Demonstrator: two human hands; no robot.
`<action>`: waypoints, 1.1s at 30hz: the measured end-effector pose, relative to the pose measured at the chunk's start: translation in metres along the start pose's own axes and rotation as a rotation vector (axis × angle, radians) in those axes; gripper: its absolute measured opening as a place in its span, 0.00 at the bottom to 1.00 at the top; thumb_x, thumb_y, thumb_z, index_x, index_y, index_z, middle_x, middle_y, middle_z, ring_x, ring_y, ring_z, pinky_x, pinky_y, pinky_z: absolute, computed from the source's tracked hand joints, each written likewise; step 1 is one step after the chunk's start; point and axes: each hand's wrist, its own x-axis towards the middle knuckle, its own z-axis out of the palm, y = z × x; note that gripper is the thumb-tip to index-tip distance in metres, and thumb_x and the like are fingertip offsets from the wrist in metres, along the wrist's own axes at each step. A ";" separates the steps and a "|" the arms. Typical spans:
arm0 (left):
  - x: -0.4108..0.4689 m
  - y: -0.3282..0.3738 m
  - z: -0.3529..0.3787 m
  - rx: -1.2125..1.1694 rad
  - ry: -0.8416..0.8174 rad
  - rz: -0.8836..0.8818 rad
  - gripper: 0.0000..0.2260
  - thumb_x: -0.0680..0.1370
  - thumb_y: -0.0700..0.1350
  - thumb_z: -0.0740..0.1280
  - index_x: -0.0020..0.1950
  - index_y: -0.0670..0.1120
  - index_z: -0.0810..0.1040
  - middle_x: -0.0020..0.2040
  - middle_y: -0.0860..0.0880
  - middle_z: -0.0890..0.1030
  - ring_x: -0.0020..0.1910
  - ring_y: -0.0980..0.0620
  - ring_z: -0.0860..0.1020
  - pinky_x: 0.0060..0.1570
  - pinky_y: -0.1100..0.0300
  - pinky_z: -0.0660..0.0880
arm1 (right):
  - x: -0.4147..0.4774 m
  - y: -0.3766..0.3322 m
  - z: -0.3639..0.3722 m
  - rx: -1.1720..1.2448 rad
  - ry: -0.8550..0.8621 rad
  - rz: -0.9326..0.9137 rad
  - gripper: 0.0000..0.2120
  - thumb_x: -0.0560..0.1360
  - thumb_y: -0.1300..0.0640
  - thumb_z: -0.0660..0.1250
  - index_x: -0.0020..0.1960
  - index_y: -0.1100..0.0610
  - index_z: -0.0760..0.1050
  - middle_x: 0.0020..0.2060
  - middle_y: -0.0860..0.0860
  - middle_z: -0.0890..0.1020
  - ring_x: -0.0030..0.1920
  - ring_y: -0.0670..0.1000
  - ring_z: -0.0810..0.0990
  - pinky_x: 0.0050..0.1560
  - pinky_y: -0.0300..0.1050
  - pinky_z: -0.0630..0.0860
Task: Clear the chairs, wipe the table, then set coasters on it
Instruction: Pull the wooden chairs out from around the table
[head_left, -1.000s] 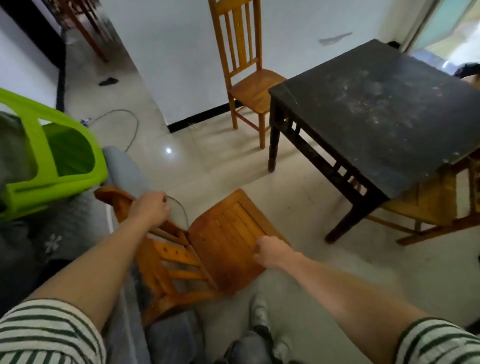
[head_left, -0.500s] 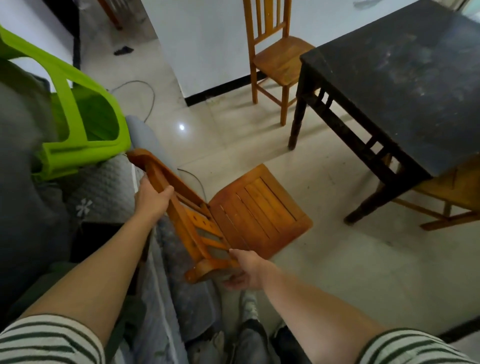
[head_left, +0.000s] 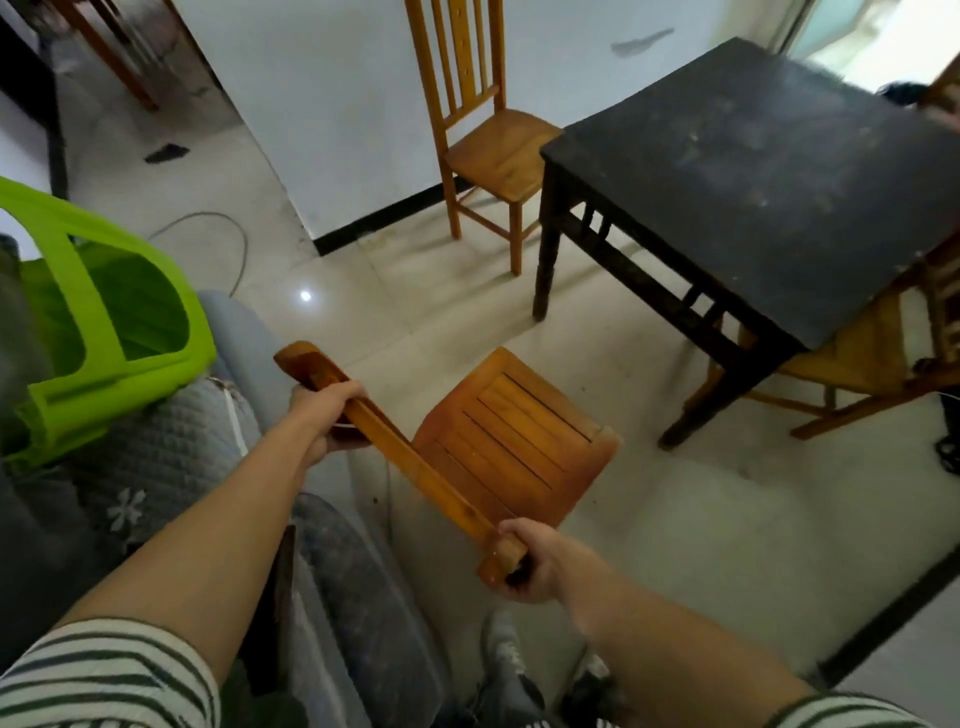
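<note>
A low wooden chair (head_left: 511, 441) with a slatted seat stands in front of me on the floor. My left hand (head_left: 324, 415) grips the far end of its top back rail. My right hand (head_left: 524, 558) grips the near end of that rail. To the right stands the dusty black table (head_left: 779, 171). A tall wooden chair (head_left: 491, 150) stands at its far left corner. Another wooden chair (head_left: 862, 364) sits partly under the table's near right side.
A lime green plastic chair (head_left: 98, 322) lies tipped on a grey quilted sofa (head_left: 161, 457) at my left. A cable (head_left: 218, 228) loops on the tiled floor by the white wall. My shoes (head_left: 506, 670) show below the low chair.
The low chair has swung upright, away from the sofa. My right hand has gone from the seat edge to the near end of the back rail. The view has shifted.
</note>
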 end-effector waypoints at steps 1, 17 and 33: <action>-0.002 0.006 0.009 0.004 0.011 0.011 0.23 0.74 0.38 0.70 0.64 0.43 0.65 0.51 0.39 0.79 0.44 0.41 0.81 0.38 0.45 0.80 | -0.003 -0.007 -0.004 0.009 0.043 -0.026 0.20 0.72 0.55 0.71 0.59 0.62 0.71 0.46 0.60 0.79 0.45 0.59 0.79 0.41 0.51 0.79; -0.008 0.120 0.177 0.035 0.012 0.055 0.35 0.69 0.42 0.74 0.72 0.43 0.60 0.56 0.40 0.79 0.43 0.43 0.81 0.29 0.49 0.80 | -0.094 -0.143 -0.094 0.255 0.026 -0.146 0.22 0.67 0.53 0.75 0.53 0.67 0.77 0.46 0.62 0.82 0.41 0.57 0.82 0.42 0.47 0.82; -0.030 0.180 0.332 -0.012 0.023 0.070 0.39 0.72 0.44 0.75 0.74 0.47 0.54 0.53 0.38 0.77 0.47 0.39 0.81 0.49 0.39 0.80 | -0.138 -0.251 -0.198 0.324 0.076 -0.103 0.26 0.64 0.53 0.76 0.56 0.66 0.74 0.48 0.63 0.79 0.36 0.62 0.81 0.27 0.51 0.79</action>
